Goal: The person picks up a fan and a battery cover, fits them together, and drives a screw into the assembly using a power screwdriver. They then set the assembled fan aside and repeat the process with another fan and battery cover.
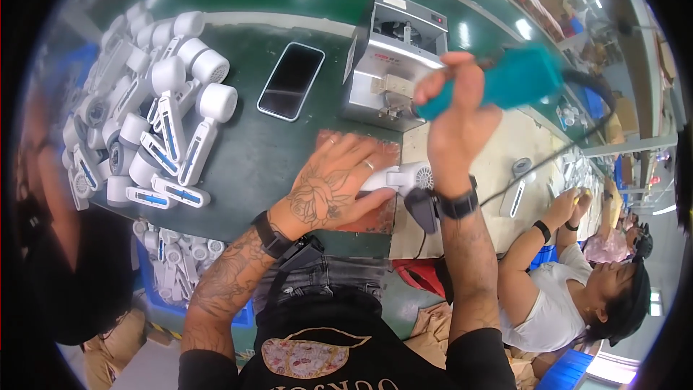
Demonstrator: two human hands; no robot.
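My left hand lies over a small white handheld fan, its thumb and fingers on either side of the handle. The fan's round grilled head points right, and a reddish mat lies beneath. Raised at the right, my right hand is wrapped round a teal electric screwdriver, slightly blurred, with a dark cable at its back end. The screwdriver's front end is at the silver screw-feeder machine; its tip is hard to make out.
Many similar white fans are heaped on the left of the green table. A phone lies between heap and machine. Below left, a blue crate holds more fans. Another fan lies at right, near a co-worker. Another person stands far left.
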